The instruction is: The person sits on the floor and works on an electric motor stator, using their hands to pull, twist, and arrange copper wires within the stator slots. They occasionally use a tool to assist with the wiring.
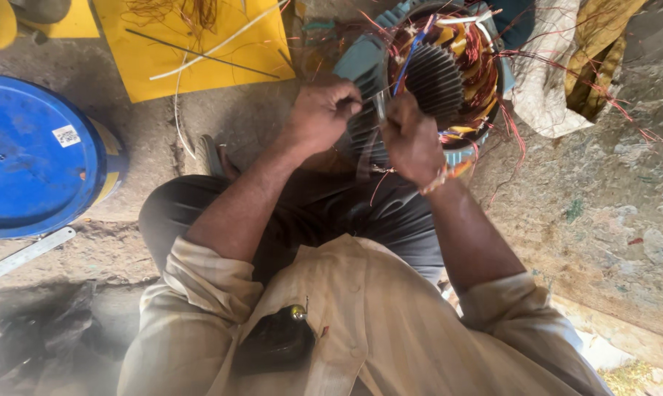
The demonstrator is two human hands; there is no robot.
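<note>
On a rough, dusty concrete floor (pixel 610 191), the left hand (pixel 320 114) and right hand (pixel 412 139) close their fingers on a clear strip (pixel 379 110) just before the motor stator (pixel 438 77), whose bore faces up toward the person, with a blue drum (pixel 31 158) far left of it.

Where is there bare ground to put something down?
Bare concrete floor lies right of the motor stator, and a smaller patch between the blue drum lid and the yellow sheet. It is crowded around the stator, where both hands and loose copper wires sit.
</note>
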